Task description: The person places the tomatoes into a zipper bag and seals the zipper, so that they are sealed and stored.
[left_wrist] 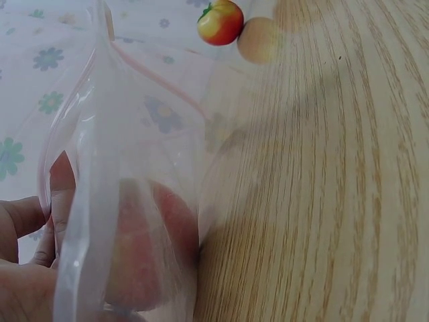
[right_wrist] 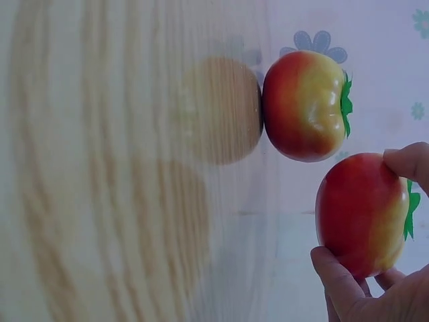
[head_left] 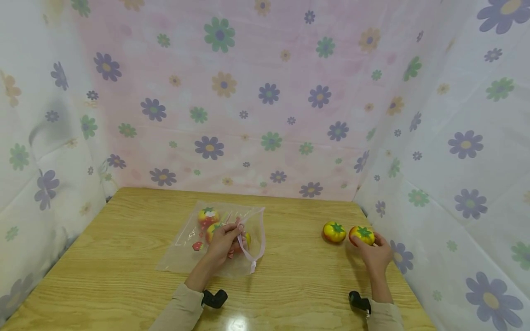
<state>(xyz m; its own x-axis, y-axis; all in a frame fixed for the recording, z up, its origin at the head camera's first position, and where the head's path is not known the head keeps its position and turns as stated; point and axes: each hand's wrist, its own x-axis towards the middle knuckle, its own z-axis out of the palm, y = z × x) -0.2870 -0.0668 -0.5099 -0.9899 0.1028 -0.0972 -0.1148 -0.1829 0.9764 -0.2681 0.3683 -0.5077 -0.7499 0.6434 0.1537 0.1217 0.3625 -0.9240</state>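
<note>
My left hand (head_left: 223,240) pinches the pink-edged mouth of a clear zip bag (head_left: 178,255) lying on the table. Inside the bag are several red-and-yellow toy tomatoes (head_left: 208,217) with green leaf tops; through the plastic in the left wrist view, one tomato (left_wrist: 137,261) shows blurred. At the right, my right hand (head_left: 377,253) grips another toy tomato (head_left: 362,235) between thumb and fingers. In the right wrist view this gripped tomato (right_wrist: 358,215) is raised off the tabletop. A loose toy tomato (right_wrist: 305,107) sits on the table just left of it in the head view.
The wood-grain table (head_left: 290,285) is closed in by flower-print cloth (head_left: 248,115) at the back and both sides. A pink slider (head_left: 253,266) sits at the near end of the bag's zip. Black wrist mounts (head_left: 215,299) are strapped at both sleeves.
</note>
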